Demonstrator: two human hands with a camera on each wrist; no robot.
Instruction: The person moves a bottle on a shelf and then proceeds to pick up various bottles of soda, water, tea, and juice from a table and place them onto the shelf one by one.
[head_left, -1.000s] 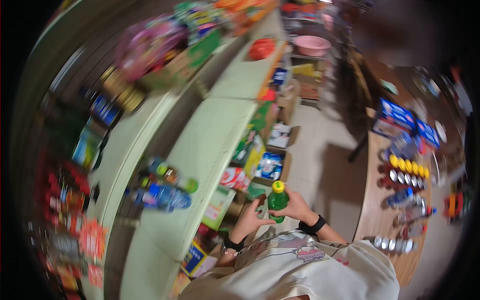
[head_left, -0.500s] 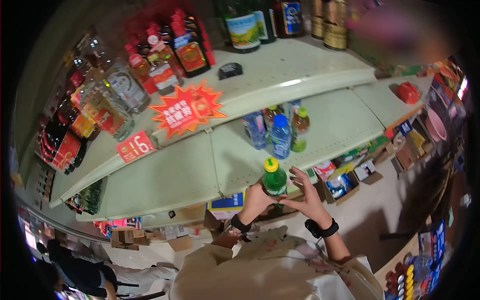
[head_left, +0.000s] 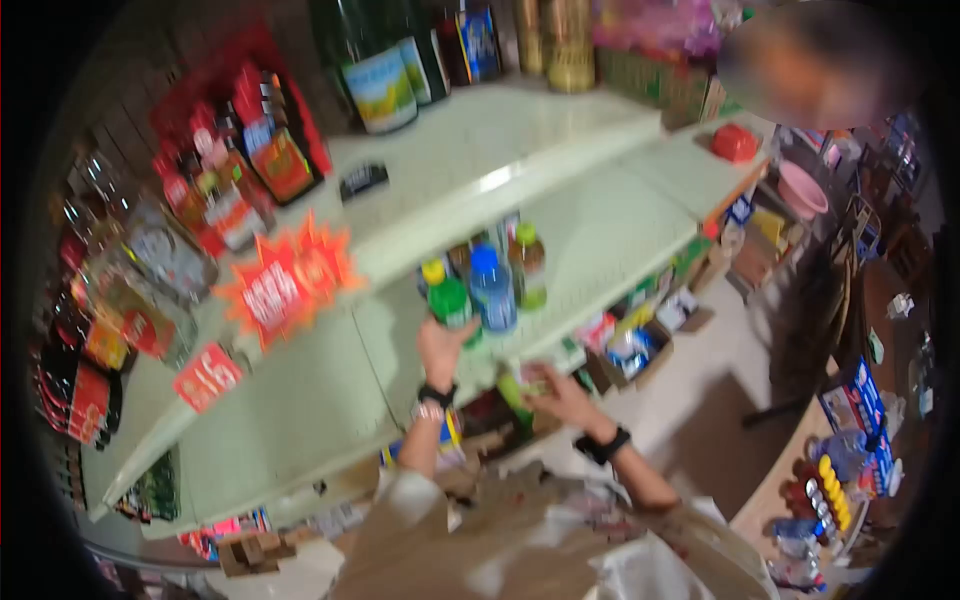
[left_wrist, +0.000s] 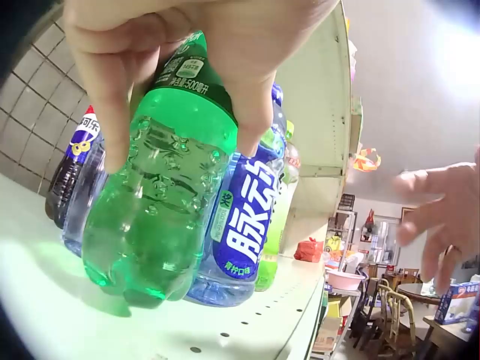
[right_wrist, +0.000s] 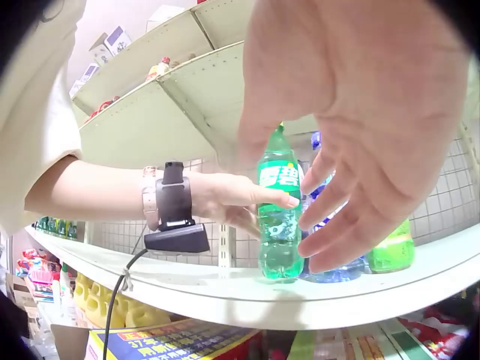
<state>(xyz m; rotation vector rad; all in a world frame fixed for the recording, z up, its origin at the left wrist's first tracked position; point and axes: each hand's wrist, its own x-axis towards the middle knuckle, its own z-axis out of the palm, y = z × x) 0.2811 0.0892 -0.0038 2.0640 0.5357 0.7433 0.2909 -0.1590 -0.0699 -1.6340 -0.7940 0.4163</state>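
My left hand [head_left: 440, 350] grips a green soda bottle [head_left: 448, 300] with a yellow cap, thumb and fingers round its label. The bottle stands nearly upright over the pale lower shelf [head_left: 400, 345], its base at the shelf surface in the right wrist view. Close beside it is a blue-capped drink bottle [left_wrist: 247, 214], and past that a bottle with a green cap [head_left: 527, 262]. Behind them a dark cola bottle [left_wrist: 73, 165] shows in the left wrist view. My right hand [head_left: 572, 402] hovers in front of the shelf edge, fingers loosely spread, holding nothing.
The upper shelf [head_left: 450, 135] overhangs with liquor bottles, a starburst sign [head_left: 285, 283] and a red price card [head_left: 208, 377]. A red bag [head_left: 735, 143] lies at the shelf's far end. Opened cartons [head_left: 632, 352] sit below; a table edge [head_left: 765, 515] with bottles is at right.
The green soda bottle has gone from between both hands, before my body, to the lower shelf beside the other bottles, carried by the left hand. My right hand has come away from it.
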